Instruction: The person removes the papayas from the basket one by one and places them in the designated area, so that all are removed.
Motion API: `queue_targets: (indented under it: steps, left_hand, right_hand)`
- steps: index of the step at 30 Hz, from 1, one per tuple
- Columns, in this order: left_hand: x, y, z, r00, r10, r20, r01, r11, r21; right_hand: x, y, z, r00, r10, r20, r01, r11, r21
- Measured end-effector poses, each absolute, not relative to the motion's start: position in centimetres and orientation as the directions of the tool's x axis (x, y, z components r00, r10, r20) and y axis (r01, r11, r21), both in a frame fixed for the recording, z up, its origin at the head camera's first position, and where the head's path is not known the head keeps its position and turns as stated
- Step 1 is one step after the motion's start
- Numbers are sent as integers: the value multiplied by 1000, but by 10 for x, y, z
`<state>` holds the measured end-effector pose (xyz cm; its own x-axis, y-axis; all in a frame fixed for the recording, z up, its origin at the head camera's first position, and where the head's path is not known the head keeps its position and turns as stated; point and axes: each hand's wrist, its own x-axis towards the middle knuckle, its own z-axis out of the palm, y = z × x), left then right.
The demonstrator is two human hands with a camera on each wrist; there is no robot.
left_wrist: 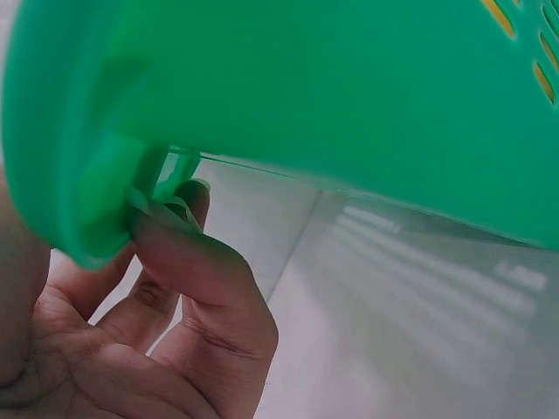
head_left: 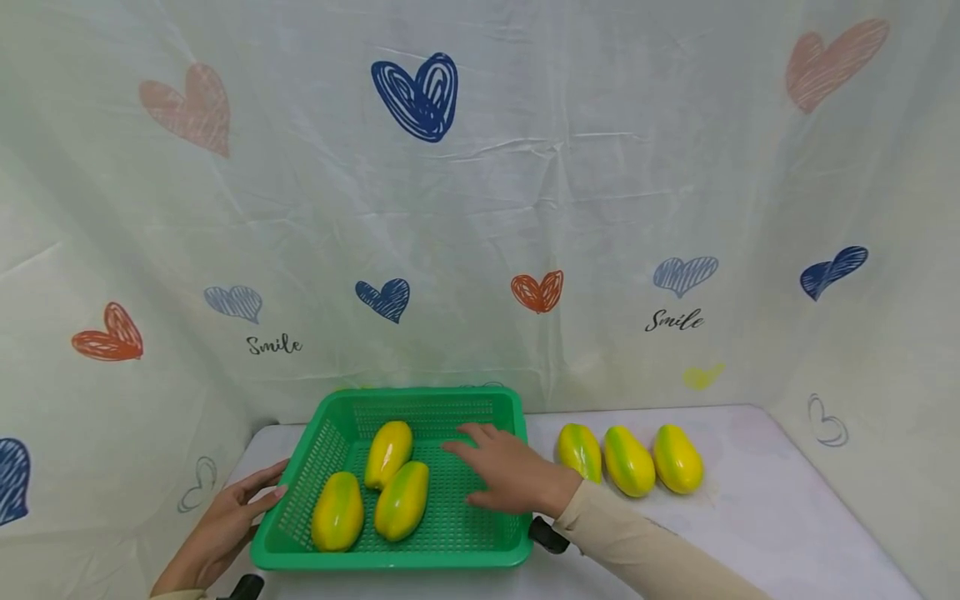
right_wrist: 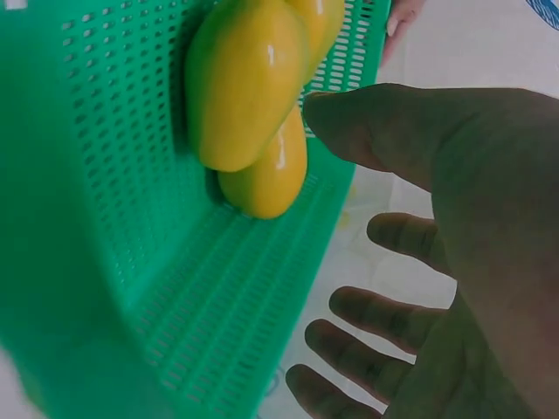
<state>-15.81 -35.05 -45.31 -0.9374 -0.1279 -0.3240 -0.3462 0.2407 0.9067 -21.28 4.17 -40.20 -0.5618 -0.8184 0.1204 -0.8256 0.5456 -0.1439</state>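
A green plastic basket (head_left: 390, 560) stands on the table with three yellow-green papayas inside: one at the back (head_left: 389, 454), one at the front left (head_left: 337, 512), one right of it (head_left: 402, 502). My left hand (head_left: 228, 521) grips the basket's left rim; in the left wrist view its fingers (left_wrist: 210, 279) curl under the edge. Over the right part of the basket hovers my right hand (head_left: 510, 471), fingers spread and holding nothing. The right wrist view shows this hand (right_wrist: 472, 218) apart from the papayas (right_wrist: 249, 87).
Three more papayas lie in a row on the white table right of the basket: left (head_left: 580, 452), middle (head_left: 629, 461) and right (head_left: 678, 459). A pale curtain (head_left: 480, 208) printed with hearts hangs behind the table and along its sides.
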Motion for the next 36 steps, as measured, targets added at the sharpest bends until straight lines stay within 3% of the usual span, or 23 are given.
queue_targets:
  steps: [18, 36]
  left_hand:
    - [-160, -348, -455, -919, -188, -347, -385, 236, 892]
    - [-159, -349, -456, -925, -177, -337, -372, 242, 896]
  right_hand:
    - [-220, -10, -412, -583, -812, -9, -811, 583, -51]
    - [-219, -41, -420, -618, -773, -143, -774, 630, -57]
